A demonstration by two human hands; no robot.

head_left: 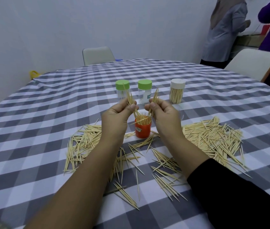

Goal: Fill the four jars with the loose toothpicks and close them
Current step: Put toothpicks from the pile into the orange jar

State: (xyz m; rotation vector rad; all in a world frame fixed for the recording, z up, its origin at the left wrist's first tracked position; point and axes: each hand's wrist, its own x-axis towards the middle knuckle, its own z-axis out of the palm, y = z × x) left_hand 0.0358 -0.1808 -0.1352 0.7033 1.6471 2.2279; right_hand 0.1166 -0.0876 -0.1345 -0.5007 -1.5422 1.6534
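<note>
An open orange jar (143, 130) stands upright at the table's middle, partly filled with toothpicks. My left hand (116, 116) pinches a small bundle of toothpicks just above and left of its mouth. My right hand (162, 115) grips another bundle above and right of it. Behind stand two clear jars with green lids (122, 89) (144, 93) and a full jar with a white lid (177, 93). Loose toothpicks lie in heaps on the left (83, 142), on the right (213, 138) and in front (164, 172).
The round table carries a grey-and-white checked cloth (48, 113). Two pale chairs (98, 55) (253, 63) stand at the far side. Two people (225, 30) stand at the back right. A yellow object (34, 74) sits by the wall at left.
</note>
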